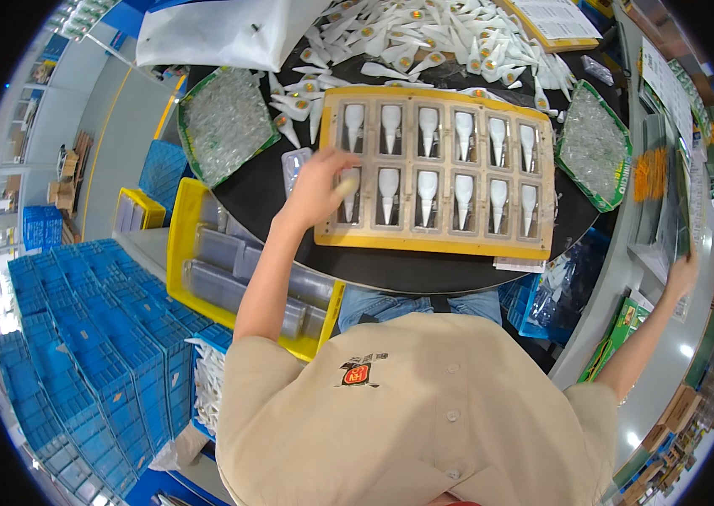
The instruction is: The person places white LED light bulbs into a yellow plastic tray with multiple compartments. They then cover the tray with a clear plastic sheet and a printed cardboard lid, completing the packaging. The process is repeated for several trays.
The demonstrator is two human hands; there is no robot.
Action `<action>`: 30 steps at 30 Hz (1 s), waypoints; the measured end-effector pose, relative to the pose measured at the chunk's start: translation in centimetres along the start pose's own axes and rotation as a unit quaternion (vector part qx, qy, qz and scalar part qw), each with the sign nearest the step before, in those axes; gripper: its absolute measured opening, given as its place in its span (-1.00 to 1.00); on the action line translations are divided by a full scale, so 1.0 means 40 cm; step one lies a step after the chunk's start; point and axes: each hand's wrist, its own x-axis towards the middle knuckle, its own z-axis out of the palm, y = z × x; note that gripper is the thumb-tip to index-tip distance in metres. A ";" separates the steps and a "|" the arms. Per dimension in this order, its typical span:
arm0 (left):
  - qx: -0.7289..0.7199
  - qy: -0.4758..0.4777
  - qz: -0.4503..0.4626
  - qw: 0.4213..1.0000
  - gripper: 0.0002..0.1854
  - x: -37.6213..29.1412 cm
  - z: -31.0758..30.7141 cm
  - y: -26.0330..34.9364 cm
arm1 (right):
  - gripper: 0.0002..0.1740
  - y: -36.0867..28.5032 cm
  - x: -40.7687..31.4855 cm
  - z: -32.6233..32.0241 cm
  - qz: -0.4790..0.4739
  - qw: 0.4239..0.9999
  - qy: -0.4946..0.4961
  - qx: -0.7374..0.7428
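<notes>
My left hand [326,183] is over the left edge of a yellow-framed tray [433,245], by its lower left pocket. Its thumb and fingers are apart, the fingertips are blurred, and a thumb tip looks yellowish. Clear plastic blister shells line the two rows of pockets, and each holds a white tapered bottle [427,193] with its nozzle towards me. Far to the right, my right hand [682,275] is at the lower end of upright printed cards [679,218] on a grey bench. Its fingers are partly hidden there, so its grip is unclear.
Loose white bottles [407,38] are heaped behind the tray on the black round table [388,269]. Green boxes of small clear parts [224,123] [594,145] flank it. A yellow bin [174,253] holds clear plastic shells. Blue crates [97,360] are stacked at left.
</notes>
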 end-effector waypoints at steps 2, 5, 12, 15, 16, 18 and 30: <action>-0.003 -0.058 -0.046 0.997 -0.73 -0.079 -0.007 0.003 | -0.63 -0.099 -0.112 -0.090 -0.020 0.988 0.106 0.108; 0.043 -0.037 -0.001 0.998 -0.78 -0.129 0.014 -0.004 | -0.66 -0.259 -0.232 -0.191 0.011 0.940 0.173 0.294; 0.060 0.026 -0.002 0.998 -0.83 -0.118 0.053 -0.014 | -0.69 -0.489 -0.355 -0.258 -0.003 0.827 0.140 0.544; 0.054 0.059 -0.030 0.996 -0.82 -0.106 0.074 -0.012 | -0.69 -0.551 -0.430 -0.228 -0.003 0.918 0.108 0.382; 0.053 0.063 -0.039 0.996 -0.82 -0.108 0.074 -0.012 | -0.66 -0.563 -0.458 -0.220 -0.162 0.879 0.089 0.440; 0.022 0.049 -0.056 0.997 -0.75 -0.106 0.061 -0.013 | -0.54 -0.582 -0.517 -0.198 -0.307 0.820 0.008 0.483; 0.296 -0.009 -0.012 0.955 -0.35 0.129 0.135 0.027 | -0.46 -0.633 -0.626 -0.110 -0.512 0.756 -0.306 0.268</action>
